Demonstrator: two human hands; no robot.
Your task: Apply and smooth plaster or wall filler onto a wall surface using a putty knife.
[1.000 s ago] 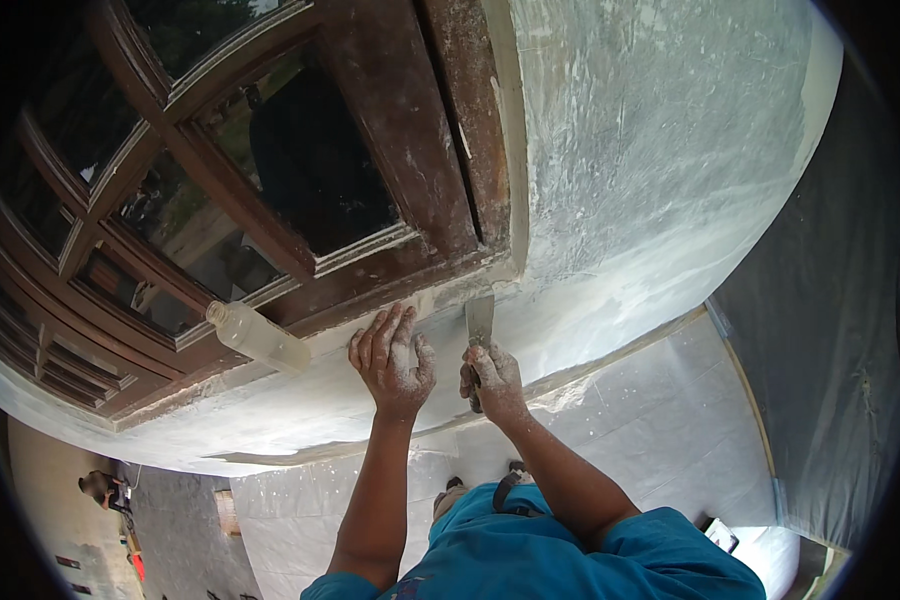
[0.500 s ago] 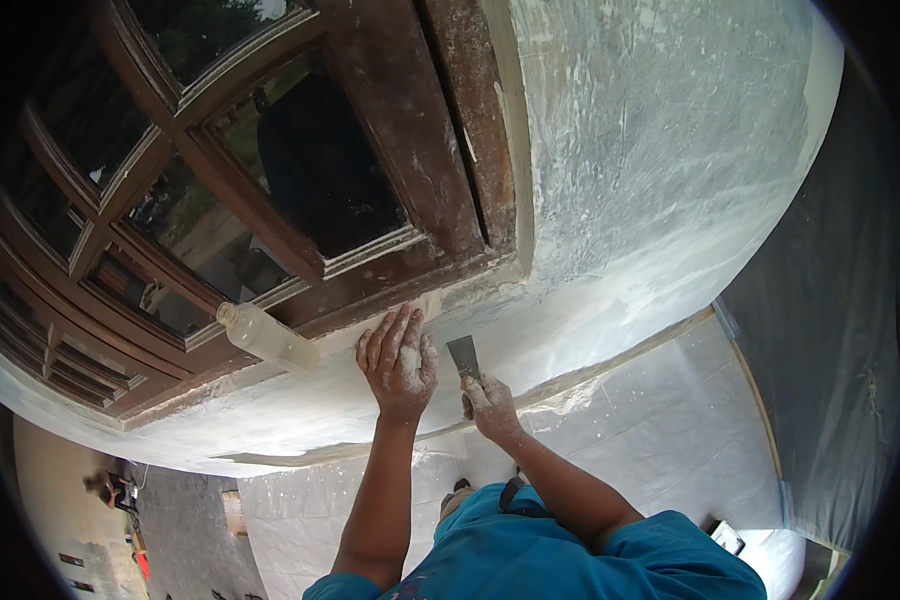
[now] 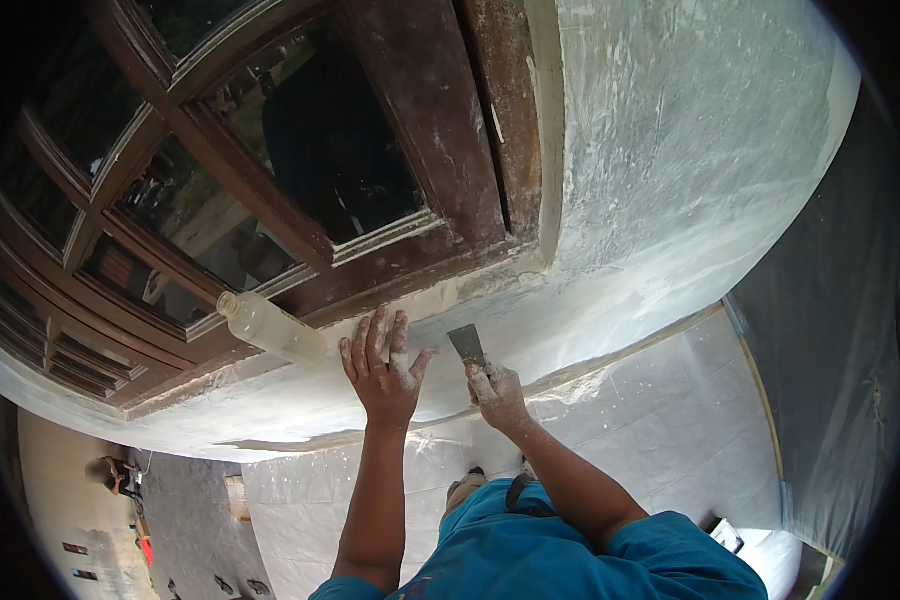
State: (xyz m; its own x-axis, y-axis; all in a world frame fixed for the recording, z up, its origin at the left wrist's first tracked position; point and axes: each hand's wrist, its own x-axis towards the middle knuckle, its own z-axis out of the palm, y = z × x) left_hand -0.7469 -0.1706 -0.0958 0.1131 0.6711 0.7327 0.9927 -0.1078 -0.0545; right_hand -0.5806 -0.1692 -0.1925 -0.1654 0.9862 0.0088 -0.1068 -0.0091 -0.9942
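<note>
My left hand (image 3: 382, 370), dusted with white powder, lies with its fingers stretched out at the edge of the window sill (image 3: 440, 303). Its thumb stands apart from the fingers. My right hand (image 3: 500, 395) grips a putty knife (image 3: 466, 344) by the handle, the flat metal blade pointing up toward the white wall below the sill. The blade is near the wall; whether it touches cannot be told. Left of my left hand, a translucent plastic bottle (image 3: 275, 330) without a cap stands on the sill.
A brown wooden window frame (image 3: 300, 240) with glass panes fills the upper left. Patchy plastered wall (image 3: 670, 140) runs along the right. Grey sheeting (image 3: 660, 410) spotted with white covers the floor. Dark plastic sheeting (image 3: 820, 330) hangs at far right. A person (image 3: 120, 478) is far off at lower left.
My left hand has shifted slightly left, and its fingers and thumb have spread apart. My right hand still holds the putty knife, now a little farther right. The view has shifted slightly.
</note>
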